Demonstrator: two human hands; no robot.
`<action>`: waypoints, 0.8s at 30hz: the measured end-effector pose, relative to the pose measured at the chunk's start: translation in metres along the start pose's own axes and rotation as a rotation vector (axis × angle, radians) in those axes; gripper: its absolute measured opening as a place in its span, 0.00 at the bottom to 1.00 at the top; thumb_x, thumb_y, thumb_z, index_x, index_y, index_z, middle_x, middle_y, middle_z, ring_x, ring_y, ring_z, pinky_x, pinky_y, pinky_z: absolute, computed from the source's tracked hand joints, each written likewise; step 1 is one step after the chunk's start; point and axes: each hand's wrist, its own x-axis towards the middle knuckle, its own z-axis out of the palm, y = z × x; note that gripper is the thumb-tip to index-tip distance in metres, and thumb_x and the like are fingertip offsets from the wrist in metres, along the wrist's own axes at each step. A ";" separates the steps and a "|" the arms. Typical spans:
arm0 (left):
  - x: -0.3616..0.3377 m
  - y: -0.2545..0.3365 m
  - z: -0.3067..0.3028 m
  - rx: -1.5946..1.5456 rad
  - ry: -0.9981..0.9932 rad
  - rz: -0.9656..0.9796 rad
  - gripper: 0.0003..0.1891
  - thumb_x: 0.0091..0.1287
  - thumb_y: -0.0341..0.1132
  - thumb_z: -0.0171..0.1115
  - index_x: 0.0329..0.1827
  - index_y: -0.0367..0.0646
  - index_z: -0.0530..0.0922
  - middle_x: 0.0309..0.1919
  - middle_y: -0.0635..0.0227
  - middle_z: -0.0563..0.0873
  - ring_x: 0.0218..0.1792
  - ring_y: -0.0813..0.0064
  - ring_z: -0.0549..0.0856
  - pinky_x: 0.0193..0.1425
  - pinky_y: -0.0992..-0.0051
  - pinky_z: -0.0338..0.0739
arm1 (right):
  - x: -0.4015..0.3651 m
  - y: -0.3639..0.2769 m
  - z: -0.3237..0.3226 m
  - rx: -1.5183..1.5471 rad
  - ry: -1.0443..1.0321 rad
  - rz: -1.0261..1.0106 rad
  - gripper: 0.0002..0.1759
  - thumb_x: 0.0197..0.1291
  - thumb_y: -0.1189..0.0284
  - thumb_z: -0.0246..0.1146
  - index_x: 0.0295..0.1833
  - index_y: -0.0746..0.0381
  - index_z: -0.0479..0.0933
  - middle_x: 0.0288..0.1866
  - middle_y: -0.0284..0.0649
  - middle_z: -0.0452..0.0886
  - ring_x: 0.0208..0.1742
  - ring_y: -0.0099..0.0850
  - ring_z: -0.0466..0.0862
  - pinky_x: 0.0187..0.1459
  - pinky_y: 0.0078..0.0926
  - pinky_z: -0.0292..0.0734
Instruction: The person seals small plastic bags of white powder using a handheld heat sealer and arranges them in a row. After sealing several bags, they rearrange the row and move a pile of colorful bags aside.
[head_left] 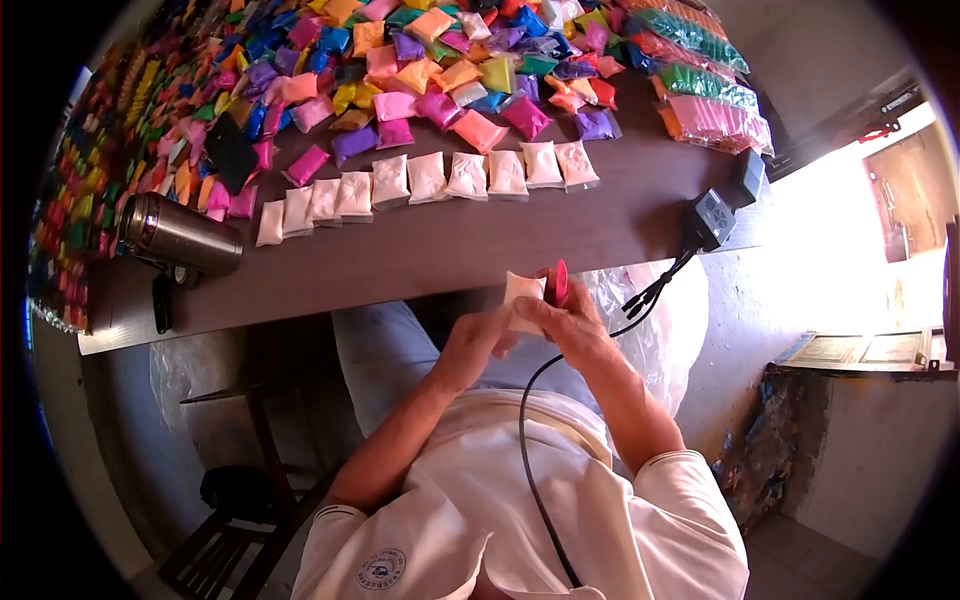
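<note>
Close to the table's front edge, above my lap, my left hand (487, 338) and my right hand (572, 322) meet around a small pale packet (525, 290). The fingers of both hands are closed on it, left hand at its lower left side, right thumb across its front. A pink-red object (561, 280) sticks up from my right hand, behind the thumb; its lower part is hidden. A row of several pale packets (427, 178) lies on the dark table (400, 265) in front of me.
Many coloured packets (437, 108) cover the back and left of the table. Bundled packs (715, 115) lie at the right. A metal flask (185, 235) lies at the left. Black adapters (711, 219) with cables sit at the right edge. A clear plastic bag (670, 330) hangs beside my right arm.
</note>
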 end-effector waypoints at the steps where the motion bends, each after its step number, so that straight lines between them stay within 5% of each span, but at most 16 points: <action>1: 0.001 -0.003 -0.001 0.007 -0.022 0.002 0.24 0.74 0.51 0.47 0.30 0.39 0.75 0.23 0.73 0.75 0.26 0.83 0.71 0.32 0.80 0.66 | 0.000 0.001 0.002 0.056 0.020 0.016 0.20 0.59 0.60 0.67 0.50 0.61 0.75 0.22 0.23 0.69 0.19 0.12 0.63 0.20 0.14 0.55; 2: 0.002 -0.005 -0.002 0.014 -0.043 0.004 0.24 0.74 0.52 0.46 0.30 0.39 0.75 0.23 0.73 0.74 0.26 0.83 0.71 0.31 0.80 0.66 | 0.000 -0.001 0.003 0.056 0.020 0.016 0.20 0.59 0.60 0.67 0.50 0.61 0.75 0.22 0.23 0.69 0.19 0.12 0.63 0.20 0.14 0.55; 4: 0.002 0.005 0.000 0.016 0.007 0.024 0.24 0.74 0.52 0.47 0.31 0.39 0.75 0.23 0.73 0.74 0.26 0.84 0.71 0.31 0.80 0.66 | -0.001 -0.014 0.006 0.144 -0.057 0.099 0.14 0.63 0.72 0.59 0.50 0.68 0.70 0.38 0.39 0.81 0.37 0.26 0.81 0.39 0.25 0.76; 5: 0.004 0.009 0.000 0.019 0.058 0.043 0.24 0.74 0.52 0.47 0.32 0.39 0.75 0.23 0.73 0.74 0.25 0.84 0.71 0.30 0.80 0.65 | 0.001 -0.012 0.007 0.143 -0.057 0.098 0.14 0.63 0.72 0.59 0.50 0.68 0.70 0.38 0.39 0.81 0.37 0.26 0.81 0.39 0.25 0.76; 7: 0.007 0.003 -0.005 0.029 0.071 0.041 0.24 0.73 0.53 0.48 0.32 0.39 0.75 0.22 0.73 0.74 0.24 0.84 0.70 0.29 0.81 0.65 | 0.008 -0.002 0.008 -0.005 0.156 0.010 0.17 0.63 0.56 0.59 0.47 0.58 0.73 0.26 0.28 0.71 0.19 0.13 0.61 0.20 0.15 0.52; 10: 0.012 -0.004 -0.008 0.009 0.101 0.012 0.24 0.71 0.56 0.50 0.32 0.40 0.74 0.22 0.74 0.73 0.23 0.85 0.69 0.27 0.81 0.63 | 0.014 0.002 -0.014 -0.226 0.113 -0.163 0.21 0.66 0.50 0.51 0.45 0.58 0.73 0.27 0.29 0.70 0.19 0.14 0.60 0.20 0.15 0.50; 11: 0.012 -0.005 -0.007 -0.023 0.114 -0.019 0.25 0.70 0.57 0.51 0.31 0.41 0.73 0.21 0.74 0.73 0.22 0.85 0.69 0.27 0.82 0.62 | 0.012 0.002 -0.017 -0.096 0.172 0.006 0.24 0.67 0.48 0.47 0.43 0.58 0.73 0.25 0.28 0.68 0.20 0.14 0.58 0.20 0.16 0.50; 14: 0.016 -0.004 -0.003 -0.033 0.128 -0.054 0.25 0.70 0.57 0.52 0.29 0.42 0.72 0.21 0.74 0.73 0.21 0.85 0.69 0.26 0.82 0.61 | 0.014 -0.003 -0.032 -0.096 -0.008 0.005 0.24 0.67 0.48 0.46 0.41 0.59 0.72 0.25 0.28 0.66 0.20 0.15 0.57 0.21 0.16 0.49; 24: 0.021 -0.008 0.000 -0.080 0.140 -0.056 0.24 0.70 0.57 0.51 0.30 0.43 0.72 0.21 0.75 0.73 0.21 0.84 0.69 0.26 0.81 0.61 | 0.012 -0.007 -0.040 -0.138 0.059 -0.056 0.26 0.68 0.49 0.44 0.44 0.62 0.73 0.24 0.28 0.63 0.21 0.18 0.57 0.22 0.19 0.52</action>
